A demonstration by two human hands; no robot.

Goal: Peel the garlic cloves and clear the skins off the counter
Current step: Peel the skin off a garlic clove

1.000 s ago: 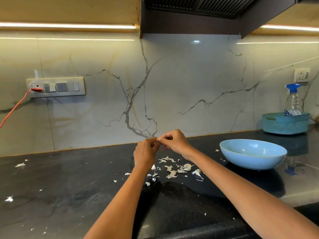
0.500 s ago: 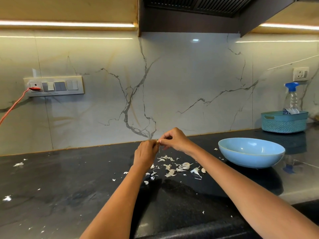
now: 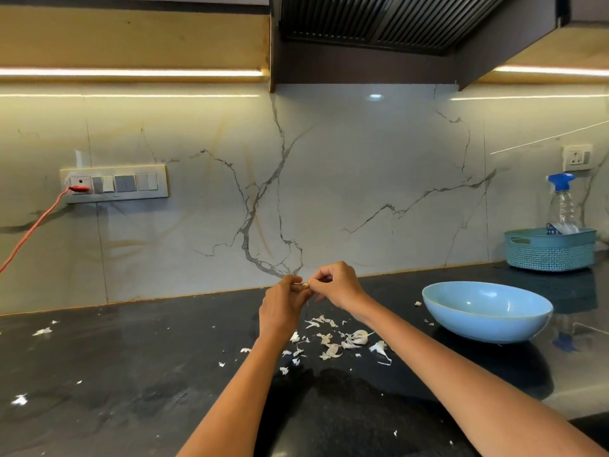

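- Garlic clove (image 3: pixel 305 284), a small pale nub, sits at the centre of the frame, held in the air above a black counter (image 3: pixel 131 374) and pinched between two hands whose fingertips meet.
- Left hand (image 3: pixel 283 308), just left of centre, has its fingers curled up around the clove from below, holding it steady.
- Right hand (image 3: pixel 336 285), just right of centre, has its thumb and fingers pinched at the clove's near end; whether it grips skin or the clove itself is too small to tell.
- Loose papery skins (image 3: pixel 333 341) lie scattered on the counter directly below the hands, lower centre of the frame, with stray flakes toward the lower left and far left.
- Pale blue bowl (image 3: pixel 487 311) stands on the counter at the right of the frame, near the pile of skins but apart from it; its inside is mostly hidden from this angle.
- Judgement on the step: this looks like mid-peel. It should go best if the left hand keeps a firm hold while the right tears the skin away in long strips from the tip.
- Keeping the hands over the existing pile would let new scraps fall in one spot, making the later sweep-up easier.
- Risk, as a guess: a slippery peeled clove may pop out of the pinch, so a light squeeze is wiser than a hard one.
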